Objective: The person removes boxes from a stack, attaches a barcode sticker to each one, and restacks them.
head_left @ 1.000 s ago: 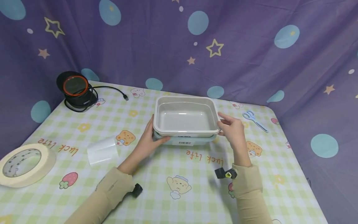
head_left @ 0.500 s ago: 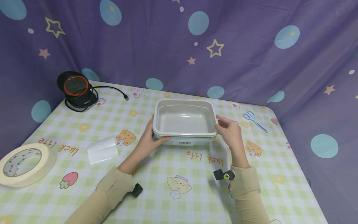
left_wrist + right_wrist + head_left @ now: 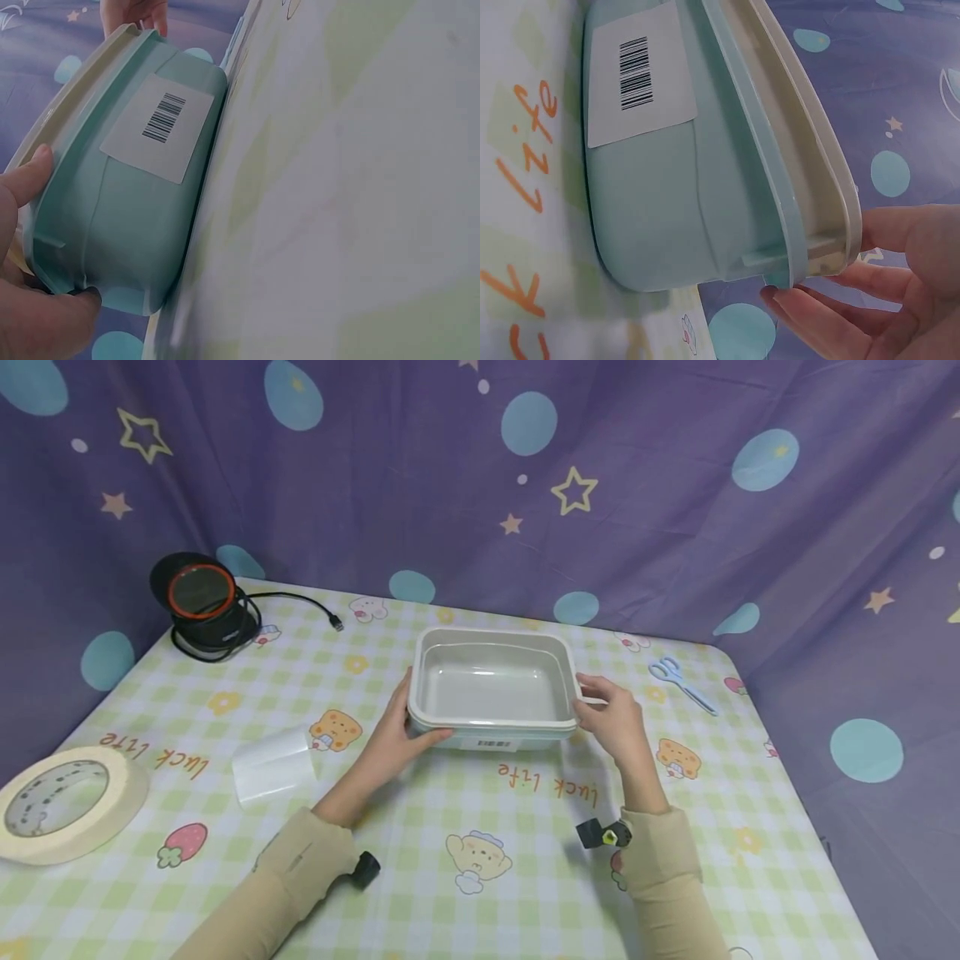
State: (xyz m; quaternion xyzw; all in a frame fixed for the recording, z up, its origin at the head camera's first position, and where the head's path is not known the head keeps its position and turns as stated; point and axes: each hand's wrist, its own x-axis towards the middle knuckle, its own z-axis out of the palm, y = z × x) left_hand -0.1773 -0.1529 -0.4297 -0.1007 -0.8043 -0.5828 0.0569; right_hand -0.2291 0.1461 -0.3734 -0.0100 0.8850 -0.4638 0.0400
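A beige rectangular tub sits inside a teal tub, which rests on the table and bears a white barcode label on its front. In the right wrist view, a strip of beige wall shows above the teal rim. My left hand grips the teal tub's left corner, thumb in front and other fingers along the side. On the opposite side, my right hand pinches the beige tub's rim at the right end, its lower fingertips close to the teal rim.
A roll of masking tape and a clear plastic piece lie on the left. At the back left stands a black round device with a cable. Blue scissors lie to the right. A purple curtain hangs behind.
The beige tub has come down into the teal tub and slightly towards me. My right hand has moved down and left with it; my left hand has stayed at the corner.
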